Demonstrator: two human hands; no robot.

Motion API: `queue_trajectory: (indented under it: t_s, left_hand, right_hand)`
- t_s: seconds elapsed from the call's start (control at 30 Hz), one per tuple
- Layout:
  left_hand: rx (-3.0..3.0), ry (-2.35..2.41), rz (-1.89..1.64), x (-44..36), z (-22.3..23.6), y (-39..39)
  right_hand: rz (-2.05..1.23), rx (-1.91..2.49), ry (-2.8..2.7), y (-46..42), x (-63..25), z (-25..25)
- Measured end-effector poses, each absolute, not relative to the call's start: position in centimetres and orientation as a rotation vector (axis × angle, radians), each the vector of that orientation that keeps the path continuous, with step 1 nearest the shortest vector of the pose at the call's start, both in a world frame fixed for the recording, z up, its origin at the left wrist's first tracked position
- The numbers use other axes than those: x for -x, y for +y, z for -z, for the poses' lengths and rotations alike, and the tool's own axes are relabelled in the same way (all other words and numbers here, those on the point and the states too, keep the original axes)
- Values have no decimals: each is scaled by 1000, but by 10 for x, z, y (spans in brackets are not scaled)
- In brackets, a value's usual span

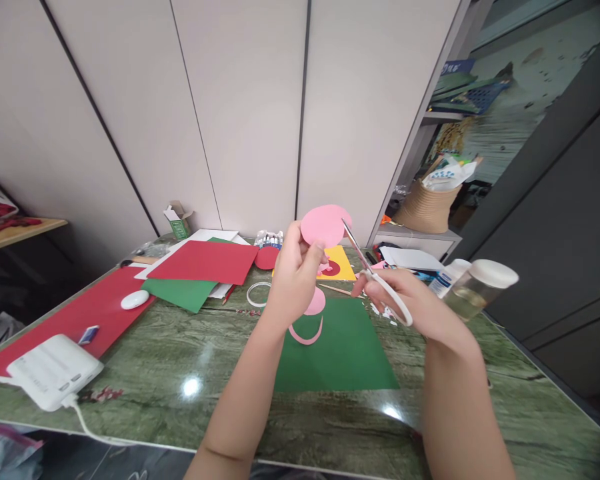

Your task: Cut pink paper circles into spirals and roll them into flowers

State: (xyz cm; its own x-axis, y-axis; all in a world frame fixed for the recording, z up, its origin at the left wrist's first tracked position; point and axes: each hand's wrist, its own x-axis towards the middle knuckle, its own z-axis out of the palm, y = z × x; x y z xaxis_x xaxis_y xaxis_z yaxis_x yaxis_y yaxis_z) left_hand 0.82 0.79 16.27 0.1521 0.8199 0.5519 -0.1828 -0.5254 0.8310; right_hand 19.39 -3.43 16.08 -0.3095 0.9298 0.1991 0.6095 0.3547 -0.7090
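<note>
Raised over the table, my left hand [300,270] pinches the lower edge of a pink paper disc [325,225] between thumb and fingers. My right hand [393,293] has its fingers in the white handles of a pair of scissors [361,253]. The scissor blades point up and left, their tip at the disc's right edge. Underneath lies a sheet of green paper [337,353], bearing a curved pink paper strip [307,341] and another pink paper piece [316,302], partly hidden by my left hand. A yellow sheet with a dark red circle [343,261] lies behind.
Red sheets [200,260], a white mouse [135,300] and a white power adapter [55,371] with a cable occupy the left side. A white tape ring [258,295] lies left of my arm. Right of my hand stands a clear jar with white lid [473,293]. Cabinet doors rise behind.
</note>
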Motion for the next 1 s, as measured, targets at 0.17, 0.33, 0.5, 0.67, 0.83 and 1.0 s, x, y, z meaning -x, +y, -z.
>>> queue_trajectory:
  t_s: [0.17, 0.33, 0.5, 0.67, 0.83, 1.0]
  left_hand:
    - [-1586, 643, -1538, -8, -163, 9]
    - [-1570, 644, -1542, -10, -162, 9]
    - [-1578, 654, -1500, -10, -162, 7]
    - [-1620, 673, -1428, -6, -163, 5]
    - [-1640, 683, -1428, -5, -163, 6]
    - [-1603, 638, -1460, -4, -164, 7]
  right_hand:
    - [-712, 1339, -2030, -34, -194, -161]
    - [-716, 1333, -2034, -34, -193, -160]
    - [-717, 1314, -2047, -34, -193, -161]
    - [-705, 1297, -2062, -35, -193, -162]
    - [-696, 1310, -2077, -36, -194, -162]
    - [-715, 1319, -2079, -34, -197, -160]
